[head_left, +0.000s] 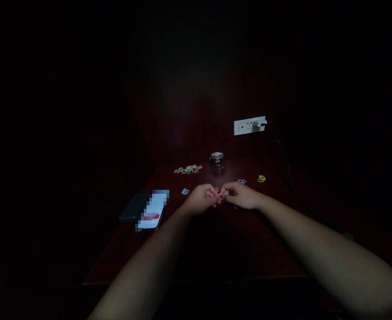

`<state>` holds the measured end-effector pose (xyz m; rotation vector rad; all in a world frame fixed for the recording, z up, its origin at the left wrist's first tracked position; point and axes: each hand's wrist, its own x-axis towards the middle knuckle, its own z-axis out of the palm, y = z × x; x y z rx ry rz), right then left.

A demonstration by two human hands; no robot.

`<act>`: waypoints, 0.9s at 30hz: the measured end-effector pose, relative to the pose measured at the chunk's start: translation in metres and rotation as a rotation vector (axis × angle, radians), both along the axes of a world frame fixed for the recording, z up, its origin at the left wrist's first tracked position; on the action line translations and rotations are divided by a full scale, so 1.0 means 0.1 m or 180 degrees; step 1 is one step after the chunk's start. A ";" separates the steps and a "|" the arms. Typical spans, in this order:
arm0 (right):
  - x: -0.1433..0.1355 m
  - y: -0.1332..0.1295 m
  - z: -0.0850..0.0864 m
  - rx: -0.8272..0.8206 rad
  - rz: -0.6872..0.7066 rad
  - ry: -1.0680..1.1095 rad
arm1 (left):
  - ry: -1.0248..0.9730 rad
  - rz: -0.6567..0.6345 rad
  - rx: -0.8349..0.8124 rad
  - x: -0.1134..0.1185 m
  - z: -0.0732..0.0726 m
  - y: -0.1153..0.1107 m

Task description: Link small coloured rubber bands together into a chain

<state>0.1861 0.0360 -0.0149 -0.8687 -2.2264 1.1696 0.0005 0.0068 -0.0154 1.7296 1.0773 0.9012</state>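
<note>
My left hand [203, 198] and my right hand [238, 195] meet over the dark red table [235, 249], fingertips nearly touching. Between them is a small reddish band [220, 196], pinched by the fingers of my left hand. The fingers of my right hand are bent together at its other side; what they grip is too small to make out. Another reddish band [217, 190] shows just behind the fingertips. Light blue bands [185, 191] lie left of my left hand. Purple bands [241, 181] and yellow bands [261, 178] lie behind my right hand.
Many-coloured bands [189, 169] lie in a loose pile farther back. A clear lidded jar [217, 161] stands behind my hands. At the left are a lit phone [153, 209] and a dark flat object [132, 208]. A cable [287, 164] runs from the wall socket [245, 126] down the right.
</note>
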 end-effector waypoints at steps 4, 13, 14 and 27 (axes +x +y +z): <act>-0.01 -0.03 0.04 -0.0087 0.0047 0.0015 | 0.0054 0.0019 0.0052 0.00 -0.01 0.01; -0.03 -0.05 0.05 -0.0072 -0.0145 0.0009 | 0.0057 0.0037 0.0053 0.00 -0.01 0.01; -0.03 -0.04 0.05 -0.0063 -0.0164 0.0009 | 0.0037 0.0034 0.0047 0.00 0.00 0.01; -0.01 -0.05 0.05 -0.0065 0.0036 0.0055 | 0.0015 0.0079 0.0181 0.00 0.00 0.02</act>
